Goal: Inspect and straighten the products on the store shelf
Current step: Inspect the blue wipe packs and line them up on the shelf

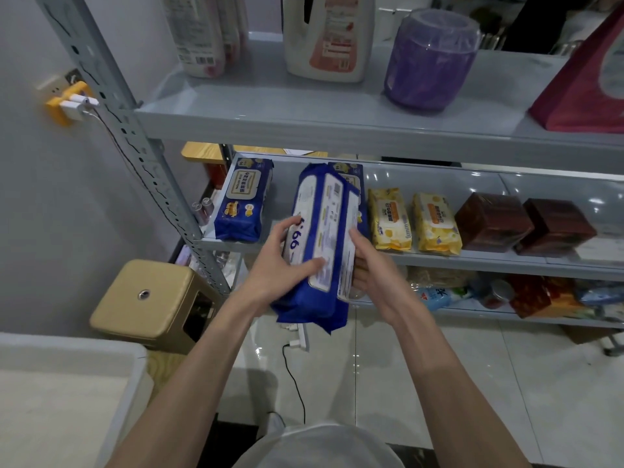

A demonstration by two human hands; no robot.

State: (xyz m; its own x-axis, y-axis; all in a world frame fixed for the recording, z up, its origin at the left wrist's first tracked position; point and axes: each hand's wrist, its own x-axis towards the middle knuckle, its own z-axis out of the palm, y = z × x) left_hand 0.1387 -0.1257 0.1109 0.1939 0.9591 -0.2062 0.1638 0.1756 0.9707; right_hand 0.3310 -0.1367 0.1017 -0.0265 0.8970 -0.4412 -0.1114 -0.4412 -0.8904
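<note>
You are wearing white clothing (317, 445), showing far below your left hand (273, 270) and your right hand (376, 276). Both your arms (189, 363) are showing bare, from the wrists down to the elbows.

Middle shelf (283, 194): bare gap right of left blue pack (243, 201); held pack (320, 231) fronts it; upper shelf (304, 119) overhangs above.

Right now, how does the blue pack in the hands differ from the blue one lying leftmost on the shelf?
The held pack is gripped by the left hand and right hand, white printed back showing; the shelf pack lies untouched on the shelf, front label up. Both are blue soft packs.
</note>
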